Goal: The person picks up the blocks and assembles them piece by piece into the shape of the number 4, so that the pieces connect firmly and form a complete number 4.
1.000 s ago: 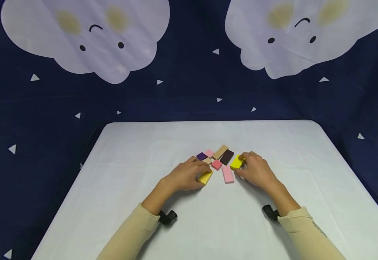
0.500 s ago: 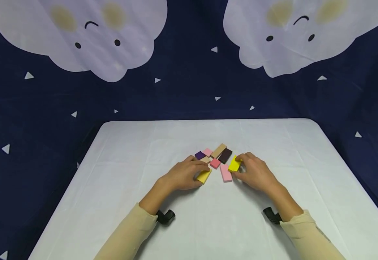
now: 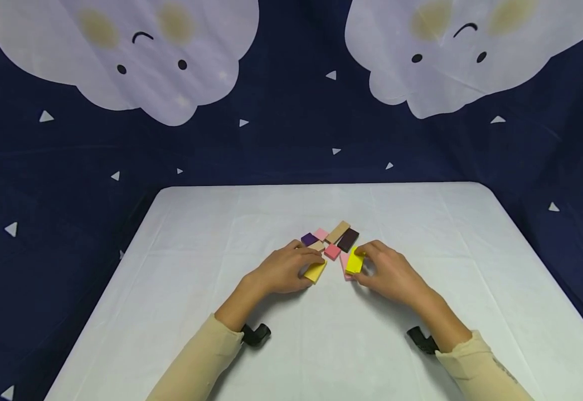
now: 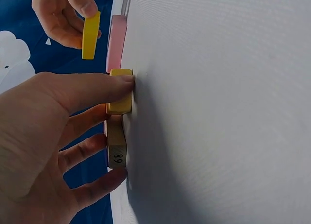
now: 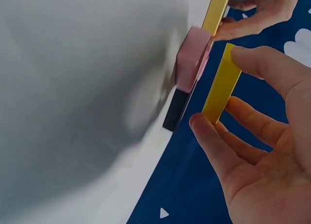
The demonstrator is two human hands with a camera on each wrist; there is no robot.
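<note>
My right hand (image 3: 394, 273) pinches a bright yellow block (image 5: 222, 85) by its ends, between thumb and fingertips. In the left wrist view that block stands off the table, beside a light pink block (image 4: 116, 42); from the head it covers part of the pink one. A deeper yellow block (image 3: 314, 272) lies on the table, pinched by my left hand (image 3: 287, 271) with the thumb on its near end. Past it, a wooden block marked 68 (image 4: 116, 146) sits close to the left fingertips.
Beyond the hands lie a coral block (image 3: 332, 252), a dark brown block (image 3: 348, 240), a long tan block (image 3: 338, 231), a small pink block (image 3: 320, 234) and a purple block (image 3: 309, 239). A white cloth covers the table (image 3: 301, 345); a dark blue curtain (image 3: 291, 161) hangs behind.
My right hand has brought the bright yellow block leftward and nearer, from beside the pink block to over it. The left hand keeps its hold, nearly still.
</note>
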